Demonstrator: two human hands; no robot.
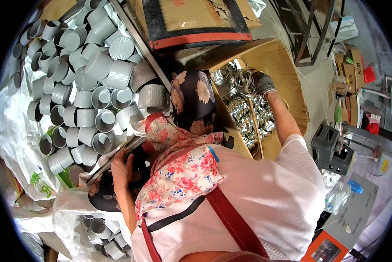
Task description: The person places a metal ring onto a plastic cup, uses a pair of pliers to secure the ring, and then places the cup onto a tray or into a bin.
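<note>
My right hand (264,83), in a grey knit glove, is down inside a cardboard box (287,65) on my right. Its fingers close on the edge of a bunch of shiny metal rings (244,81), partly hidden by the rings. More thin metal rings (241,111) fill the box below. My left hand (122,168) is bare, its fingers loosely spread beside the near edge of the work surface, close to my lap. It holds nothing that I can see. Many grey ribbed plastic cups (119,74) lie heaped beyond it on the left, some on their sides.
A metal bar (141,43) borders the heap of cups. White plastic sheeting (25,144) lies under and around them. More grey cups (100,228) sit in a bag at lower left. A wooden strip (255,126) crosses the ring box. A dark metal rack (307,35) stands at far right.
</note>
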